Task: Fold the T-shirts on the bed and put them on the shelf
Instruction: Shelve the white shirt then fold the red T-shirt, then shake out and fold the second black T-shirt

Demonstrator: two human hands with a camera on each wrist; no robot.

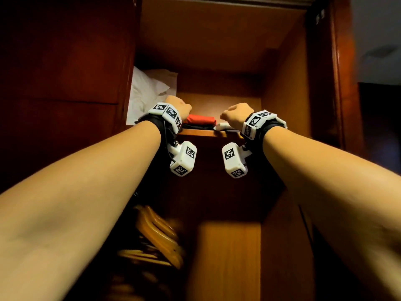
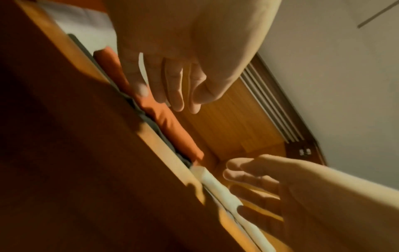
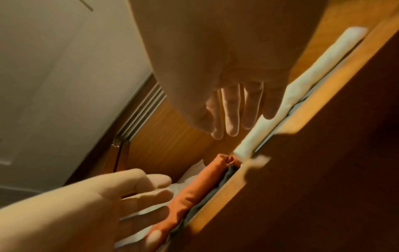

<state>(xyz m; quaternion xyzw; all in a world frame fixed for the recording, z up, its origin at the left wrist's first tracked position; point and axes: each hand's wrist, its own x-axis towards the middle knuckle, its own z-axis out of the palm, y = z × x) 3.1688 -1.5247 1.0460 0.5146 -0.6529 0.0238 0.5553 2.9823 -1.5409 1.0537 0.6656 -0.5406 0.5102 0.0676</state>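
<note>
A folded red T-shirt (image 1: 200, 119) lies on a folded dark T-shirt (image 1: 196, 127) at the front edge of the wardrobe shelf (image 1: 199, 133). A folded white T-shirt (image 1: 223, 126) lies just to their right. My left hand (image 1: 179, 106) reaches over the red shirt (image 2: 168, 122) with fingers straight, and its thumb touches the cloth. My right hand (image 1: 237, 112) hovers over the white shirt (image 3: 302, 88) with straight fingers (image 3: 232, 122), one of them brushing its fold. Neither hand holds anything.
A crumpled white cloth (image 1: 149, 92) fills the shelf's back left corner. Wooden hangers (image 1: 160, 235) hang below the shelf on the left. Wardrobe walls close in on both sides, and bare shelf board (image 2: 226, 129) lies behind the shirts.
</note>
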